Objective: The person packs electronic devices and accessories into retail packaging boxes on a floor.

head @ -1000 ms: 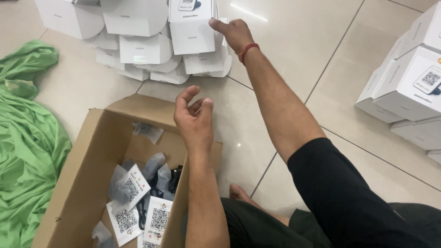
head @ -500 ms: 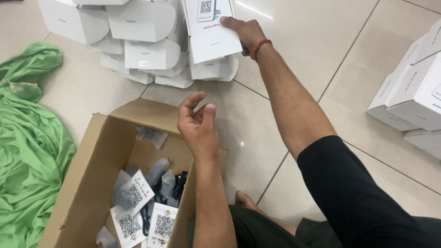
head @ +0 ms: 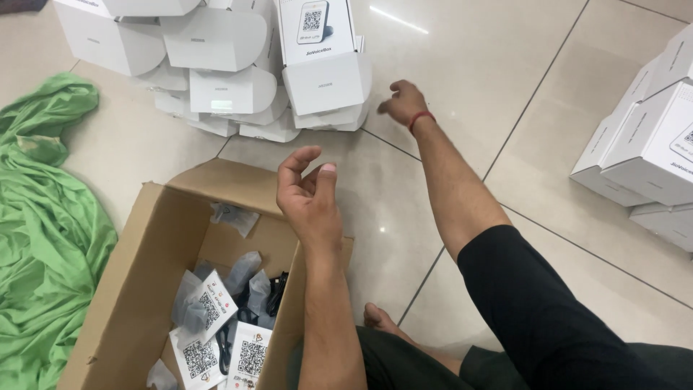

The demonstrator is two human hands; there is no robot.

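Bare foot (head: 380, 319) at bottom centre on pale floor tiles (head: 462, 58), beside dark shorts; black sleeve (head: 548, 310) on right arm, lower right; open cardboard box (head: 137, 274) lower left, near flap partly hidden under left forearm; inside, white printed cards (head: 209, 307) with square code patterns, grey plastic bags (head: 242, 269), black cable (head: 276, 285), all jumbled toward near end; green cloth (head: 43, 238) crumpled on floor just left of box, touching its side or nearly so, cannot tell which.

Left hand (head: 309, 198) raised over far right corner of box, palm turned inward, fingers loosely curled, thumb up, nothing held, touching nothing.

Right hand (head: 403, 103) farther out, red thread at wrist, hovering above tiles, fingers slack and slightly bent, empty; blurred, so exact finger spread hard to tell; just right of white carton pile, not touching it.

Nearest item to right hand: white carton (head: 323, 61) at right end of pile, tall, printed front panel facing up, rounded flap hanging open toward camera; resting on other white cartons (head: 216, 43) heaped at top left-centre, several with curved flaps open.

Second stack of white cartons (head: 650, 155) at right edge, closed, well apart from both hands.
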